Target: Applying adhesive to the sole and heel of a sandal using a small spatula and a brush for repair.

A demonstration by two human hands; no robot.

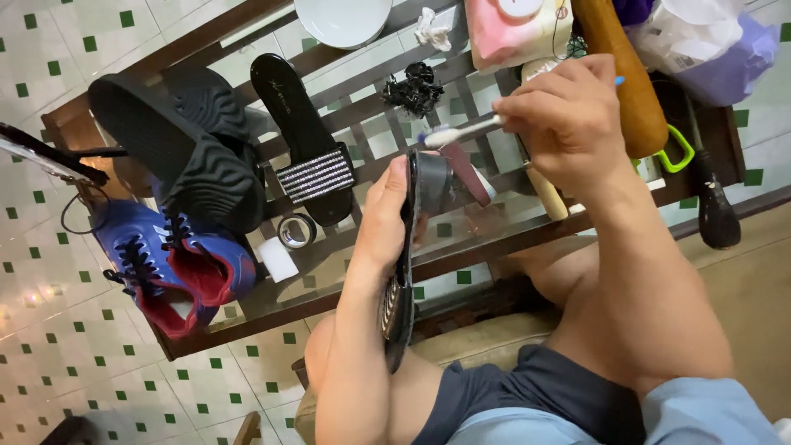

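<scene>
My left hand grips a black flat sandal with a sparkly strap, held on edge above my knee. My right hand holds a white toothbrush with its bristle head resting at the sandal's toe end. A matching black sandal with a glittery strap lies on the glass table just to the left.
On the glass-topped wooden table lie blue-and-red sports shoes, black slides, a tape roll, a white block, a white plate, a wooden rolling pin, bags and a black brush.
</scene>
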